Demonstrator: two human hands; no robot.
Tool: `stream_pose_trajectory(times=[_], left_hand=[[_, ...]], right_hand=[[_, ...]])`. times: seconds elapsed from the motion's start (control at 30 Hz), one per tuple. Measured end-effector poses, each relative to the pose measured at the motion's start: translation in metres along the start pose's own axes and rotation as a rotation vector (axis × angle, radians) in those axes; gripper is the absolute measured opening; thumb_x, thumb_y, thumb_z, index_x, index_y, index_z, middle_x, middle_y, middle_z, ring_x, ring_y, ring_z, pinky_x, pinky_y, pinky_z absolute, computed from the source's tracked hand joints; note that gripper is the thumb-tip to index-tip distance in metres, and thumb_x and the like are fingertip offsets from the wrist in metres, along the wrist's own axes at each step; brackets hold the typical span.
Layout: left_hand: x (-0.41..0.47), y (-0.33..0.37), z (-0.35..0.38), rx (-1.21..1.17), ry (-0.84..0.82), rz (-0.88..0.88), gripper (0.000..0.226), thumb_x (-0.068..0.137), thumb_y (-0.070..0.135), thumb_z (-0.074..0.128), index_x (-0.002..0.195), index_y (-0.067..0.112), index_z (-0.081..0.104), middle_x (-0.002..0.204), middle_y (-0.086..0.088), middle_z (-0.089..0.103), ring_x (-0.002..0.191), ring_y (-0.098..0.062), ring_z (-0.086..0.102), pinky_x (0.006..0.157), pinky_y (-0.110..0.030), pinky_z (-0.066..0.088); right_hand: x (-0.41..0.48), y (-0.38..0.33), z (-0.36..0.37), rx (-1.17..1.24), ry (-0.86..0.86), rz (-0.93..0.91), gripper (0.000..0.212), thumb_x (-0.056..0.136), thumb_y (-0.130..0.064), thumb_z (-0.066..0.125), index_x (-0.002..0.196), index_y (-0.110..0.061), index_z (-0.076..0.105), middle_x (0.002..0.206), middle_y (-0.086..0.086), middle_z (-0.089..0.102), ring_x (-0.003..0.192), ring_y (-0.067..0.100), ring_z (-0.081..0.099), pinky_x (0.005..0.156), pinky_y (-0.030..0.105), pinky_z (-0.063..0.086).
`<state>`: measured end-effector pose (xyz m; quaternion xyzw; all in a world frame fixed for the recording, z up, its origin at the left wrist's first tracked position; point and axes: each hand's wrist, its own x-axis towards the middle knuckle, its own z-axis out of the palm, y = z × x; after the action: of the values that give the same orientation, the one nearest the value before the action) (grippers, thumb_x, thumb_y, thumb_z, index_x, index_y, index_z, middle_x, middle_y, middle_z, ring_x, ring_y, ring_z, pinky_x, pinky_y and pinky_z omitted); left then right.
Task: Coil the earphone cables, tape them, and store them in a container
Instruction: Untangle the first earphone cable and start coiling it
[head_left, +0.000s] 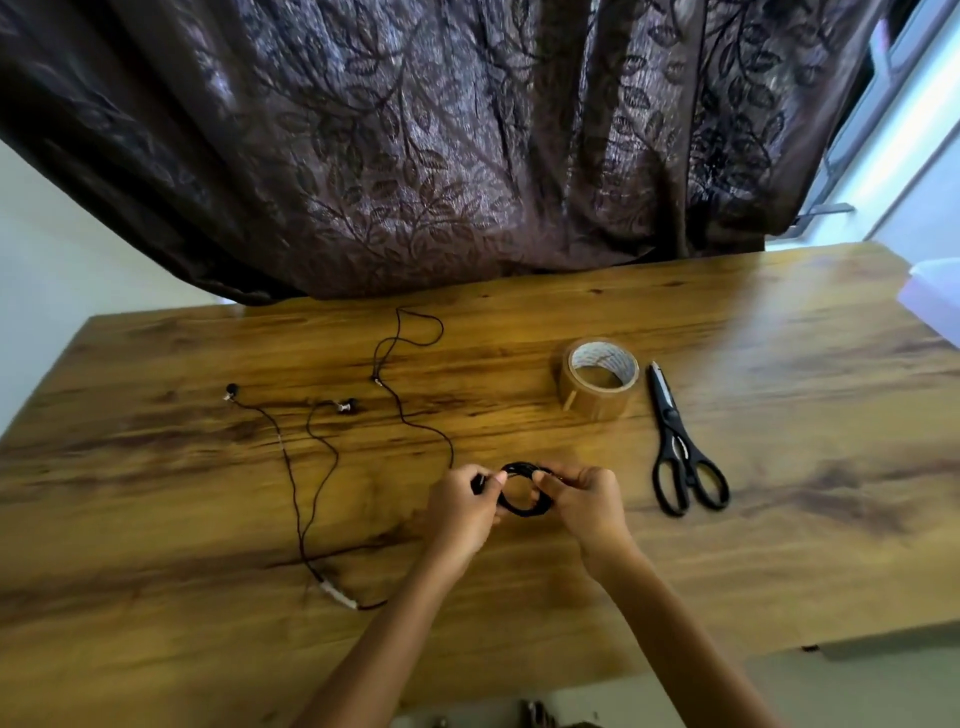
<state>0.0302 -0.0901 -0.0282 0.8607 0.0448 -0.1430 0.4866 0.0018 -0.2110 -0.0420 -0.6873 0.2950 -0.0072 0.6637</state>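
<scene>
- Coil (522, 491): black, thin, several loops, upright ring, pinched between both hands, near of tape roll (597, 376).
- Left hand (460, 512): closed on coil's left edge.
- Right hand (584, 501): closed on right edge; nearer to tape roll.
- Loose earphone cable (298, 499): left of coil, uncoiled, flat on table (779, 545).
- Scissors (680, 449): right of tape roll, blades pointing away.

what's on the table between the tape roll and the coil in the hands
Nothing. In the head view the stretch of wooden table between the tape roll and the coiled cable is bare; the scissors lie off to the right.
</scene>
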Motion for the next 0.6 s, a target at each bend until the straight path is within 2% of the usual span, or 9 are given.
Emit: stream_pose_trajectory(times=[0.07,0.17,0.2,0.27,0.33,0.4,0.6], left_hand=[[0.000,-0.006,0.006,0.049,-0.002,0.001,0.017,0.092,0.028,0.054,0.088,0.014,0.063,0.065,0.002,0.064,0.056,-0.007,0.061,0.056,-0.021,0.048],[0.000,-0.014,0.015,0.104,0.020,0.007,0.023,0.092,0.030,0.053,0.088,0.012,0.066,0.072,-0.005,0.068,0.064,-0.017,0.065,0.061,-0.033,0.051],[0.001,-0.016,0.018,0.145,0.053,0.024,0.024,0.092,0.031,0.053,0.088,0.012,0.067,0.078,-0.005,0.068,0.068,-0.018,0.064,0.060,-0.034,0.049],[-0.001,-0.018,0.021,0.233,0.128,0.058,0.025,0.091,0.033,0.054,0.091,0.012,0.069,0.090,0.001,0.060,0.073,-0.013,0.056,0.059,-0.025,0.039],[-0.003,-0.018,0.023,0.282,0.180,0.074,0.025,0.091,0.034,0.054,0.094,0.014,0.070,0.094,0.002,0.054,0.077,-0.010,0.052,0.059,-0.023,0.037],[-0.002,-0.019,0.024,0.299,0.209,0.088,0.025,0.090,0.034,0.056,0.095,0.015,0.071,0.097,0.001,0.059,0.080,-0.013,0.056,0.059,-0.024,0.041],[-0.004,-0.019,0.028,0.272,0.233,0.087,0.023,0.087,0.029,0.061,0.106,0.017,0.065,0.103,0.002,0.060,0.098,-0.015,0.056,0.073,-0.024,0.045]], right_hand=[[0.002,0.010,0.001,-0.138,0.035,-0.009,0.009,0.085,-0.014,0.065,0.086,-0.010,0.073,0.082,0.007,0.072,0.083,0.023,0.067,0.077,0.038,0.055],[0.000,0.016,0.000,-0.278,0.073,-0.047,0.015,0.088,-0.021,0.063,0.096,-0.011,0.071,0.085,0.001,0.070,0.078,0.011,0.062,0.060,0.013,0.046],[-0.001,0.017,0.000,-0.316,0.078,-0.071,0.018,0.088,-0.020,0.062,0.100,-0.011,0.071,0.087,0.000,0.069,0.077,0.007,0.060,0.057,0.007,0.042],[-0.002,0.018,0.000,-0.375,0.095,-0.112,0.021,0.089,-0.020,0.060,0.105,-0.009,0.069,0.094,0.001,0.069,0.080,0.006,0.058,0.056,0.003,0.039],[-0.001,0.020,0.000,-0.444,0.127,-0.163,0.023,0.089,-0.020,0.060,0.107,-0.008,0.069,0.101,0.004,0.068,0.086,0.010,0.059,0.066,0.005,0.040],[0.000,0.022,0.001,-0.521,0.157,-0.225,0.024,0.089,-0.018,0.060,0.107,-0.006,0.069,0.104,0.006,0.065,0.090,0.014,0.059,0.076,0.015,0.042],[0.002,0.026,0.001,-0.607,0.124,-0.295,0.030,0.089,-0.014,0.059,0.117,-0.005,0.063,0.108,0.002,0.056,0.094,0.014,0.055,0.086,0.021,0.046]])
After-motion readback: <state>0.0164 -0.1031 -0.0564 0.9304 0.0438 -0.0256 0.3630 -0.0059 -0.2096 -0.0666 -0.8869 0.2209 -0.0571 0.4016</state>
